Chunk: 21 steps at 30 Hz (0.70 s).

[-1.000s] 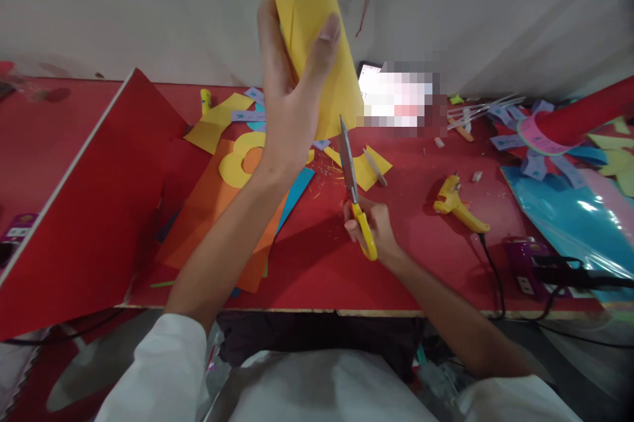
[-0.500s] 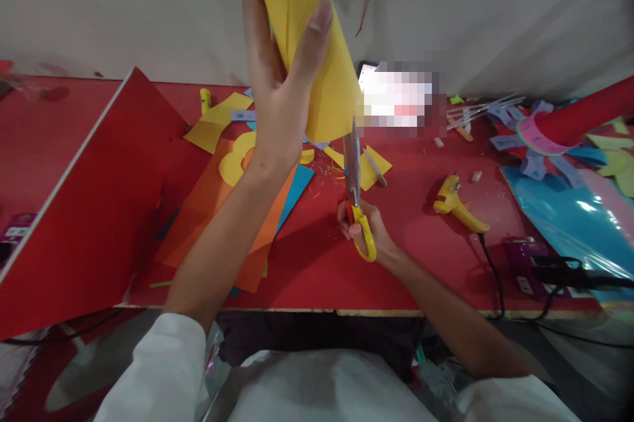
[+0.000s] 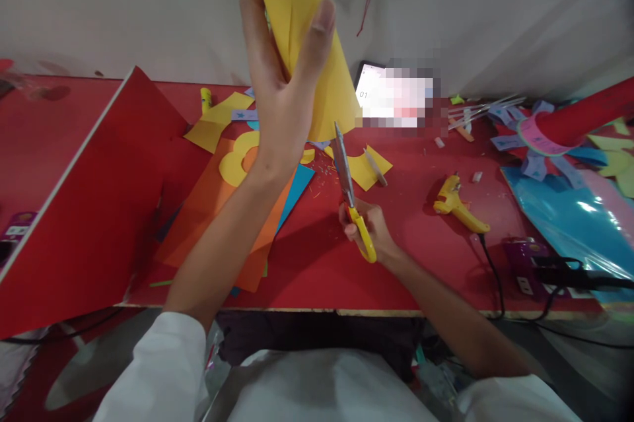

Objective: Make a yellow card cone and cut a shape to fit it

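A rolled tube of yellow paper, flaring toward its lower end, is raised above the table. My left hand is wrapped round it, thumb across the front and fingers behind. My right hand grips yellow-handled scissors by the handles, blades pointing up. The tip of the blades is at the tube's lower rim; whether it touches the paper I cannot tell. Below the hands lie yellow paper scraps, and a yellow paper flower rests on orange sheets.
A red board stands slanted at the left. To the right lie a yellow glue gun with its cord, a purple box and blue sheets in plastic. A lit tablet, partly blurred, sits against the wall.
The scissors have tilted, their tip moving left along the tube's lower rim. My left hand and the tube have shifted only slightly.
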Tool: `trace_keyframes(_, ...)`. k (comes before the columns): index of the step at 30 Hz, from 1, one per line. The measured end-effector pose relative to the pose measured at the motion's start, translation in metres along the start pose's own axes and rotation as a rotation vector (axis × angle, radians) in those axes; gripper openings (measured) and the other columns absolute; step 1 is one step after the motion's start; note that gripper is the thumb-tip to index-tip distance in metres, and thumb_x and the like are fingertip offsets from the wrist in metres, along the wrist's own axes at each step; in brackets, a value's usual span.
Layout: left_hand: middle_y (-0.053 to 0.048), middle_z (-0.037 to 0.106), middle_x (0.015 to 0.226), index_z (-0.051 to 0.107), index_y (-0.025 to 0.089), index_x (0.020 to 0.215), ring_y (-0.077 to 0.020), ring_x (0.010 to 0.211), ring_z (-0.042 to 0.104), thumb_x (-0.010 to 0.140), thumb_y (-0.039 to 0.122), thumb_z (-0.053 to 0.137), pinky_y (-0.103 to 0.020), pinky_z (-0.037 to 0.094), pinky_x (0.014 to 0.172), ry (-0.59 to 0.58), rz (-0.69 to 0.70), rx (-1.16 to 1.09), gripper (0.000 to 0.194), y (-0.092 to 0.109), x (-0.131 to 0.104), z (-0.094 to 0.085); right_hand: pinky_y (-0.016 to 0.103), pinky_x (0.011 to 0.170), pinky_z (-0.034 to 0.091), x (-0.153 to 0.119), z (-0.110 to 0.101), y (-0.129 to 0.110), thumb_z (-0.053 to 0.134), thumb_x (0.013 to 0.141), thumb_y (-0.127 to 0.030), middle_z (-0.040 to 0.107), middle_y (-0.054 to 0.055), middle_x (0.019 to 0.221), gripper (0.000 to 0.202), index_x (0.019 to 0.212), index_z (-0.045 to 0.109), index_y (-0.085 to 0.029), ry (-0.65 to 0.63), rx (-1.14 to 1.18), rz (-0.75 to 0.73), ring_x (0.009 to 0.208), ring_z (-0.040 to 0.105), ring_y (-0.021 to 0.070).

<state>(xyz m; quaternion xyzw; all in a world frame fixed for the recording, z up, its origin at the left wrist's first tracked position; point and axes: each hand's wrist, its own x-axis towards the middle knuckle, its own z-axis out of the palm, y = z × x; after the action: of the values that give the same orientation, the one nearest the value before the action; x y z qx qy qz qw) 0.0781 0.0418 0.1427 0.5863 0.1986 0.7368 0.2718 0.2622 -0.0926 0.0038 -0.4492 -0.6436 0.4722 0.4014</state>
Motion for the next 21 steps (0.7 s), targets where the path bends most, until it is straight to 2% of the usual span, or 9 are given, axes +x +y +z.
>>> trace_keyframes(7,-0.003,0.066,0.124,0.070,0.037,0.121,-0.0272,0.150,0.054,0.099,0.064,0.075,-0.036,0.050,0.123,0.006,-0.049,0.038,0.035,0.002,-0.003,0.002,0.031,0.052,0.029,0.000,0.001,-0.002,0.057,0.075,-0.107,0.048,-0.004,0.060,0.084,0.072,0.053,-0.023,0.022,-0.003,0.035,0.053,0.040,0.0118)
trace_keyframes(10,0.000,0.066,0.124,0.069,0.040,0.121,-0.0247,0.148,0.053,0.100,0.063,0.075,-0.035,0.050,0.122,0.035,-0.029,0.013,0.032,-0.001,-0.004,0.003,0.030,0.051,0.029,-0.001,0.002,0.000,0.058,0.075,-0.107,0.048,-0.003,0.060,0.084,0.073,0.054,-0.023,0.037,0.012,0.046,0.054,0.040,0.0121)
trace_keyframes(13,0.000,0.065,0.124,0.067,0.041,0.120,-0.0250,0.145,0.055,0.101,0.065,0.072,-0.037,0.051,0.121,0.013,-0.013,0.028,0.031,-0.006,-0.003,0.003,0.029,0.050,0.030,-0.001,0.002,0.001,0.059,0.074,-0.107,0.049,-0.003,0.061,0.084,0.074,0.055,-0.023,0.038,0.010,0.054,0.054,0.041,0.0125)
trace_keyframes(17,-0.002,0.067,0.127,0.063,0.041,0.127,-0.0274,0.158,0.043,0.097,0.073,0.073,-0.038,0.047,0.125,0.003,-0.058,0.066,0.045,-0.011,-0.001,0.000,0.029,0.049,0.030,-0.001,0.000,0.001,0.061,0.072,-0.107,0.048,-0.003,0.060,0.084,0.075,0.056,-0.023,0.040,0.018,0.074,0.054,0.041,0.0128)
trace_keyframes(19,-0.002,0.067,0.127,0.063,0.041,0.128,-0.0281,0.159,0.042,0.096,0.077,0.071,-0.040,0.044,0.128,-0.011,-0.048,0.072,0.049,-0.011,0.000,-0.001,0.029,0.049,0.031,-0.001,0.000,0.002,0.062,0.072,-0.107,0.048,-0.003,0.059,0.084,0.073,0.056,-0.023,0.043,0.013,0.089,0.053,0.041,0.0130)
trace_keyframes(21,-0.002,0.068,0.127,0.064,0.042,0.128,-0.0287,0.161,0.041,0.092,0.080,0.073,-0.041,0.043,0.129,0.006,-0.104,0.079,0.053,-0.009,-0.001,-0.002,0.029,0.048,0.031,-0.001,0.000,0.003,0.066,0.071,-0.105,0.048,-0.003,0.058,0.082,0.071,0.055,-0.023,0.049,0.008,0.112,0.053,0.042,0.0130)
